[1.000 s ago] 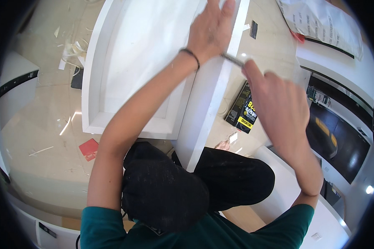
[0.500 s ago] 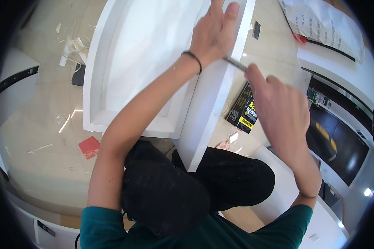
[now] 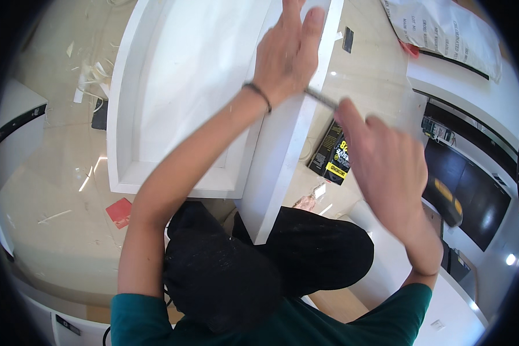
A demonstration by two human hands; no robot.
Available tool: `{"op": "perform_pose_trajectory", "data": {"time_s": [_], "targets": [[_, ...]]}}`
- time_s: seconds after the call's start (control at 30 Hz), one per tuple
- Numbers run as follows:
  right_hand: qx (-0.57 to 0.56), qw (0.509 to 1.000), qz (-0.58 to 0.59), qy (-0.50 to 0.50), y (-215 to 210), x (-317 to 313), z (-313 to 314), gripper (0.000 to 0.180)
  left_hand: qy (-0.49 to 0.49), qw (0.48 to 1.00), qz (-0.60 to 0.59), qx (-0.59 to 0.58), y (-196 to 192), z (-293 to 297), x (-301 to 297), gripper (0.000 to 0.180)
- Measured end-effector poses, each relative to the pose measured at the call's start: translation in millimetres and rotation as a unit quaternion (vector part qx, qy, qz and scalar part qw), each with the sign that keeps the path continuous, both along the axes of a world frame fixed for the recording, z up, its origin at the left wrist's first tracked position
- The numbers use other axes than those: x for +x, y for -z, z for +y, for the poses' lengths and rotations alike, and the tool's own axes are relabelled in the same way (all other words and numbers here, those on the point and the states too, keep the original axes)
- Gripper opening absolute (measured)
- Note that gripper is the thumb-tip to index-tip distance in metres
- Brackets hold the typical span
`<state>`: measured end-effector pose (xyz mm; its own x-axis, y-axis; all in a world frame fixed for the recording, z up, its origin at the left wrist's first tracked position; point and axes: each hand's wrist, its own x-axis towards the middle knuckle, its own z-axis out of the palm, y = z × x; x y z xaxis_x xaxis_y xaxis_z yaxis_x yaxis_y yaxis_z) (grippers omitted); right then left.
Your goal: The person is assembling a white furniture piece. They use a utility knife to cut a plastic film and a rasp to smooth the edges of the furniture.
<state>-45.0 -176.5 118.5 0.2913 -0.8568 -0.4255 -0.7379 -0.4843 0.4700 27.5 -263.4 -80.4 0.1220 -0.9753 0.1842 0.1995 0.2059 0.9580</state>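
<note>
My left hand (image 3: 285, 57) lies along the upright white board (image 3: 279, 150) at the top of the view, thumb and one finger stretched apart; other fingertips are cut off or hidden. A dark band circles that wrist. Closed around a hammer, my right hand (image 3: 386, 161) is to the right of the board. The hammer's grey shaft (image 3: 322, 99) points toward the left wrist, and its black and yellow handle end (image 3: 446, 202) sticks out behind my right hand. Its head is hidden. The board joins a shallow white box frame (image 3: 184, 187) that rests before my knees.
On the tiled floor are a black and yellow box (image 3: 331, 153), a red piece (image 3: 119, 213), a dark scrap (image 3: 99, 114) and loose strips (image 3: 92, 78). A white printed sack (image 3: 444, 34) lies at the upper right. White cabinets (image 3: 23, 124) stand at both sides.
The view has shifted slightly, so the white frame appears farther left and lower. My right hand still grips the hammer, and its handle end has swung downward. My left hand stays on the board.
</note>
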Motion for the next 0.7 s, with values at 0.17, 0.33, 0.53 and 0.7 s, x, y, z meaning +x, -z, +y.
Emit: {"op": "perform_pose_trajectory", "data": {"time_s": [0.17, 0.33, 0.53, 0.7], "targets": [[-0.012, 0.999, 0.029, 0.032, 2.9, -1.1, 4.8, 0.011, 0.027, 0.999, 0.030, 0.032, -9.9, -2.8, 1.1, 0.072], [-0.085, 0.994, -0.035, -0.054, 25.8, -18.5, -45.8, 0.013, -0.010, 0.999, -0.019, 0.026, -0.2, -65.4, -1.1, 0.072], [-0.012, 1.000, 0.015, 0.021, 3.2, -1.8, 2.5, 0.014, 0.023, 0.999, 0.002, 0.039, 3.7, -12.3, -5.3, 0.071], [-0.035, 0.999, 0.010, -0.014, 9.8, -0.1, -10.3, 0.017, -0.027, 0.999, -0.032, 0.008, 14.1, -36.1, -4.2, 0.072]]}}
